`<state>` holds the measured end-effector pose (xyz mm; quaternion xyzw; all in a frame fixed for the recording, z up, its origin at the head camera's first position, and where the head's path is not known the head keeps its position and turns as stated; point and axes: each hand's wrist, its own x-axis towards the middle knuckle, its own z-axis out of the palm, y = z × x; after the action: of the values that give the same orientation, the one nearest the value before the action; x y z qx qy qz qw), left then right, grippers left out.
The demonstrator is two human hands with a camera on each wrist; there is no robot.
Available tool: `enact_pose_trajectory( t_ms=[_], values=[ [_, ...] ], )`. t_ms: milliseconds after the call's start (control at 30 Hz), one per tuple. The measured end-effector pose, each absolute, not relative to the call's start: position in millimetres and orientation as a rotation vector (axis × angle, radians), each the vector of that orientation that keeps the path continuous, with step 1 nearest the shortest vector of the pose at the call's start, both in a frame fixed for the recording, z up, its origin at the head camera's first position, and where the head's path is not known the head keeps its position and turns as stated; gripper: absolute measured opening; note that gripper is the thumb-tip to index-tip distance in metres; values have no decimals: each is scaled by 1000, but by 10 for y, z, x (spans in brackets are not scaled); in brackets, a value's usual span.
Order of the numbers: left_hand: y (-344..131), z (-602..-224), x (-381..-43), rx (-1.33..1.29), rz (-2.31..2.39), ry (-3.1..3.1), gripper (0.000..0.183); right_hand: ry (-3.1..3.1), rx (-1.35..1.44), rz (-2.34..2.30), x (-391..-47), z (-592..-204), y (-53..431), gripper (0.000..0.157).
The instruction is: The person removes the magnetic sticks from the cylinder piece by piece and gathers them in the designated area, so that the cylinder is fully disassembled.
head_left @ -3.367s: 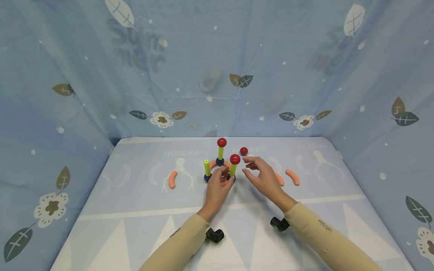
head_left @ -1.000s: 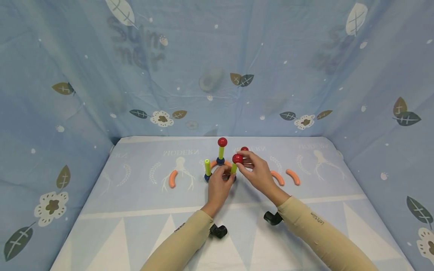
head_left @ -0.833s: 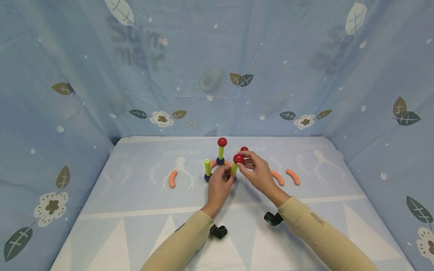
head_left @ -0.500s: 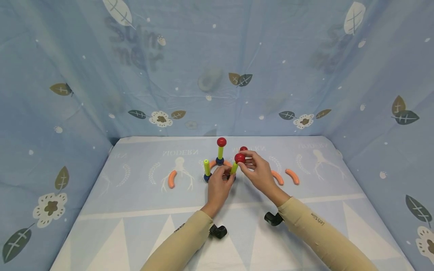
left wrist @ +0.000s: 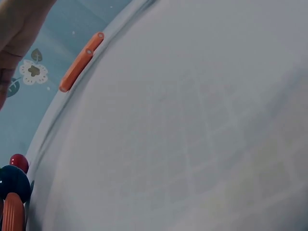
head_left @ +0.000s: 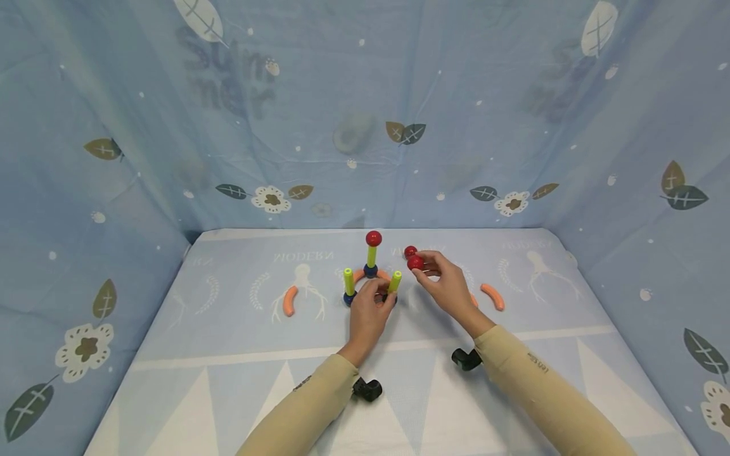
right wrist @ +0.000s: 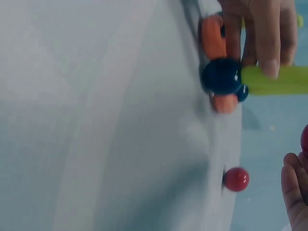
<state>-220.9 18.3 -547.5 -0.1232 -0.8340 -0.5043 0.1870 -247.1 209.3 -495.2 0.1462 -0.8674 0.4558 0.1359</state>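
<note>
My left hand (head_left: 367,310) pinches the front-right yellow-green rod (head_left: 395,281) low down, just above its dark blue ball joint (right wrist: 221,76). The top of that rod is bare. To its right, my right hand (head_left: 447,288) holds a red ball (head_left: 415,262) between thumb and fingers, clear of the rod. A second red ball (head_left: 410,251) lies on the table just behind it. At the back of the built frame stands another rod (head_left: 372,256), topped by a red ball (head_left: 373,239). The left rod (head_left: 349,282) has no ball. Orange curved pieces link the base, partly hidden by my left hand.
One loose orange curved piece (head_left: 289,301) lies left of the frame. Two more lie to the right, the outer curved piece (head_left: 492,296) in full view and the other mostly behind my right hand. A patterned blue cloth (head_left: 353,126) hangs behind the table.
My right hand has reached the red ball on the front-right rod, taken hold of it and pulled it off, up and to the right. My left hand has kept its grip on the rod.
</note>
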Motion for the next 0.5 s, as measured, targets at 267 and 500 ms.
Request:
enact_pose_trajectory(
  t_ms=[267,500],
  values=[
    [174,-5488,-2219,-342,-1484,-2341,21,-2696,221,1238,-2666,-5024,2282,40],
    [175,-5490,-2215,-342,-1480,-2332,21,-2791,83,1221,-2831,-5102,2387,38]
  ],
)
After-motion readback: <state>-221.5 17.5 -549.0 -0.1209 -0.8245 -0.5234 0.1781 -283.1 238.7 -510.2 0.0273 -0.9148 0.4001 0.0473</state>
